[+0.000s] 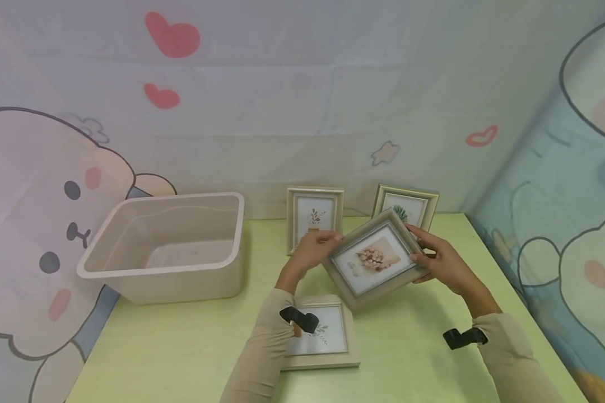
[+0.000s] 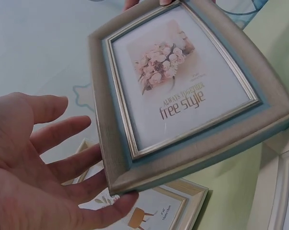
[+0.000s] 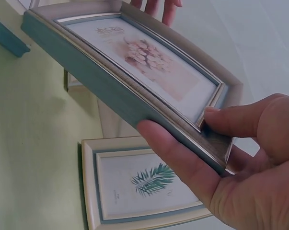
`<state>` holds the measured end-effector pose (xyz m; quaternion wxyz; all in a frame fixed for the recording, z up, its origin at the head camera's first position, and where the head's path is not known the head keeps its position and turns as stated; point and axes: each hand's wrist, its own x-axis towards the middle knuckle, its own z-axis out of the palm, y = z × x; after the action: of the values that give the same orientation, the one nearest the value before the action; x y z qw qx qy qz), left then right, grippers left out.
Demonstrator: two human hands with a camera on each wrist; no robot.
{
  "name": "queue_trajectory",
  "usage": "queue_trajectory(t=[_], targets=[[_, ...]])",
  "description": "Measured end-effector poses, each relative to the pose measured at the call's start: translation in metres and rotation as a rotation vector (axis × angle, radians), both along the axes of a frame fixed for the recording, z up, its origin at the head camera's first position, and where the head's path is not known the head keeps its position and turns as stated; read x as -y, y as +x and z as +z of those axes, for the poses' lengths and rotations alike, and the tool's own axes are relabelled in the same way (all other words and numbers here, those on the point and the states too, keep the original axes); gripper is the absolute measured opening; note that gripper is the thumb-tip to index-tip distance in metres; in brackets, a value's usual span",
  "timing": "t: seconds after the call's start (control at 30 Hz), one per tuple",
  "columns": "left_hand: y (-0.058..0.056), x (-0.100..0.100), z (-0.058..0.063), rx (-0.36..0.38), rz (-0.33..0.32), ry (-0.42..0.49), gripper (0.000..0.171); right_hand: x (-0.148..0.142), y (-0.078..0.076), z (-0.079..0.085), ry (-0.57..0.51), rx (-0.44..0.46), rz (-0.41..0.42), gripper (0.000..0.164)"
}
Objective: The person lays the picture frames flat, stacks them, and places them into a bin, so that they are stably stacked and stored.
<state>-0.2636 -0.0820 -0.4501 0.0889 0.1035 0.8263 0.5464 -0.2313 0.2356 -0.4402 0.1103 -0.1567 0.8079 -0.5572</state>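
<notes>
The flower-picture frame (image 1: 367, 260) is tilted in the air, right of centre in the head view. The right hand (image 1: 443, 260) pinches its edge; the left hand (image 1: 311, 250), fingers loosely spread, grips nothing opposite. I'd keep thumbs on the border, clear of the picture.

A yellow-green table (image 1: 181, 347) stands against a pale wall (image 1: 272, 106) with pink hearts (image 1: 178, 42). A big cartoon animal (image 1: 20, 212) fills the left side.

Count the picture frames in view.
4: bouquet frame in the right hand; near frame lying on the table, partly behind the left sleeve; rear-left frame and green-leaf frame standing at the back. More could be hidden.
</notes>
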Motion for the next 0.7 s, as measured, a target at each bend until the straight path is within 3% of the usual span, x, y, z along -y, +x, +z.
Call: queue_trajectory(t=[0.2, 0.5, 0.7], targets=[[0.0, 0.008, -0.006, -0.017, 0.039, 0.137, 0.033, -0.002, 0.002, -0.01, -0.111, 0.052, -0.041, 0.073], [0.001, 0.014, -0.017, 0.013, 0.094, 0.219, 0.048, 0.002, 0.005, -0.022, -0.287, 0.138, -0.069, 0.078], [-0.001, 0.019, -0.028, 0.125, 0.04, 0.406, 0.061, 0.006, 0.007, -0.029, -0.347, 0.183, -0.082, 0.079]])
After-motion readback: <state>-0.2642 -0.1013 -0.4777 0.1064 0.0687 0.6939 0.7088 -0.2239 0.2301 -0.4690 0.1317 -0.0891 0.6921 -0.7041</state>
